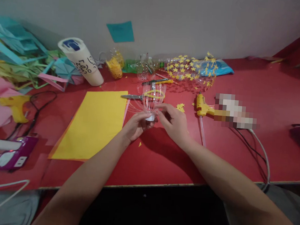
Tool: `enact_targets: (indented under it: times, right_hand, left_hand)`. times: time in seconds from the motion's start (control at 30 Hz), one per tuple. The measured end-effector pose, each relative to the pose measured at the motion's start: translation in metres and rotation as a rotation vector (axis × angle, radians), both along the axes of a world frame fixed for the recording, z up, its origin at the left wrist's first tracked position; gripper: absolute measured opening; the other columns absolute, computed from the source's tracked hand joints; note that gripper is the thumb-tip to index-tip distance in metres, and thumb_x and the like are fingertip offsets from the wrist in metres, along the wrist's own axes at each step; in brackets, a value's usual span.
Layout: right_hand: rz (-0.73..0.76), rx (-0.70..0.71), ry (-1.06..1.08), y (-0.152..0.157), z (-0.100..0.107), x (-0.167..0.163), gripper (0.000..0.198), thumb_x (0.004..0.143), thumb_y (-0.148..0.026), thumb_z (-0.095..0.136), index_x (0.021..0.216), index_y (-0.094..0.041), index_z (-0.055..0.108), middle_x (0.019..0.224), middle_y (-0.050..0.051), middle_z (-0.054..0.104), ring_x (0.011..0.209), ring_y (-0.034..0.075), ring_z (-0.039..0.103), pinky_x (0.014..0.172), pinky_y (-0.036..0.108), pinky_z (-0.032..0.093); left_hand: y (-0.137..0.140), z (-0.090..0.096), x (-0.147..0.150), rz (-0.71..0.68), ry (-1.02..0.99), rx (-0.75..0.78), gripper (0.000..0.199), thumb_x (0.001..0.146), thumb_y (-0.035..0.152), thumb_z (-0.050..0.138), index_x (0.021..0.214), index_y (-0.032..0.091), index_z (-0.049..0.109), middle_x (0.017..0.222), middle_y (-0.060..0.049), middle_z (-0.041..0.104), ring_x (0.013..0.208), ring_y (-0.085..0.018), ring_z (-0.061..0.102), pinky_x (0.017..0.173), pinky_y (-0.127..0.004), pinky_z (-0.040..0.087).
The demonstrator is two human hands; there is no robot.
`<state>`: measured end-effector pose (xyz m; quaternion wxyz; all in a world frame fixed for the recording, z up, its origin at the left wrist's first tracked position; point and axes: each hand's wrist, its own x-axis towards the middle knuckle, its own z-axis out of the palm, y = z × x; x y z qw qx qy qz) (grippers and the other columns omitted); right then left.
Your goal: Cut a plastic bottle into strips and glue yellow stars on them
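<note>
My left hand point(138, 126) was grasping a clear plastic bottle piece cut into long thin strips point(148, 99) by its white round cap point(150, 117), with the thumb against the side and the fingers curled beneath. The piece was held above the red flat worktop point(156, 161), near the middle, cap downward and strips fanning upward and out to the left. My right hand point(174, 123) was at the right side of the strips, close to the cap, with the index finger extended and the thumb near it; I could not tell whether a strip was pinched between them.

Directly beyond the piece, and partly seen through it, lay a pair of yellow-handled metal scissors point(132, 97), blades pointing left. To the left of my left hand lay a stack of yellow rectangular paper sheets point(94, 122), with orange showing at its edge. Beyond my right hand I noted a small heap of yellow paper stars point(180, 108), and farther right a yellow plastic glue gun point(201, 105) with a translucent stick point(202, 130) projecting toward me. The object next to it was pixelated and could not be identified.

Along the wall stood a white cylinder with black handwriting point(85, 64), leaning left, and clear plastic pieces covered with yellow stars point(179, 68). A second yellow glue gun point(17, 107) lay at far left.
</note>
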<state>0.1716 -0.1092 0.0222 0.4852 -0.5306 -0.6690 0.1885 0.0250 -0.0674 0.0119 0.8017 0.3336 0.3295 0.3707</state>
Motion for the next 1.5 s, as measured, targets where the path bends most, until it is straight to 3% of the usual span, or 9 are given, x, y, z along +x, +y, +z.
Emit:
enact_targets:
  times: [0.5, 0.7, 0.87, 1.2, 1.5]
  right_hand:
    - [0.036, -0.134, 0.213, 0.004, -0.003, -0.004, 0.016, 0.085, -0.022, 0.054, 0.098, -0.019, 0.062, 0.060, -0.007, 0.048, 0.053, 0.008, 0.044, 0.055, 0.023, 0.035]
    - [0.081, -0.152, 0.257, 0.002, -0.002, -0.005, 0.008, 0.084, -0.026, 0.054, 0.089, -0.021, 0.057, 0.060, -0.006, 0.052, 0.054, 0.009, 0.049, 0.055, 0.023, 0.038]
    - [0.079, -0.161, 0.202, 0.003, -0.001, -0.003, 0.009, 0.085, -0.028, 0.055, 0.080, -0.020, 0.056, 0.061, -0.005, 0.055, 0.055, 0.009, 0.051, 0.056, 0.023, 0.038]
    - [0.132, -0.021, -0.035, 0.001, -0.002, -0.001, 0.016, 0.089, -0.025, 0.052, 0.086, -0.020, 0.067, 0.081, 0.003, 0.071, 0.072, 0.014, 0.063, 0.067, 0.025, 0.044]
    - [0.133, -0.045, -0.024, 0.000, 0.000, -0.001, 0.016, 0.090, -0.025, 0.052, 0.085, -0.019, 0.066, 0.072, 0.001, 0.068, 0.066, 0.012, 0.060, 0.064, 0.024, 0.043]
  left_hand:
    - [-0.002, 0.000, 0.000, -0.034, 0.079, 0.095, 0.014, 0.062, 0.026, 0.071, 0.063, 0.012, 0.066, 0.058, -0.002, 0.062, 0.050, -0.007, 0.051, 0.049, -0.018, 0.040]
    - [-0.001, -0.002, 0.000, -0.026, 0.038, 0.092, 0.013, 0.065, 0.025, 0.069, 0.064, 0.013, 0.066, 0.060, -0.002, 0.063, 0.051, -0.008, 0.052, 0.049, -0.019, 0.040]
    - [-0.002, -0.003, 0.000, -0.061, 0.039, 0.104, 0.015, 0.070, 0.025, 0.064, 0.062, 0.012, 0.066, 0.061, -0.004, 0.064, 0.050, -0.008, 0.052, 0.048, -0.020, 0.041]
    - [0.002, 0.007, 0.002, 0.042, -0.008, -0.152, 0.020, 0.077, 0.016, 0.056, 0.058, 0.013, 0.058, 0.051, -0.001, 0.058, 0.041, -0.006, 0.049, 0.043, -0.015, 0.042]
    - [-0.001, 0.009, 0.002, 0.036, 0.001, -0.120, 0.020, 0.077, 0.014, 0.055, 0.058, 0.013, 0.060, 0.050, -0.001, 0.058, 0.042, -0.006, 0.050, 0.045, -0.016, 0.044]
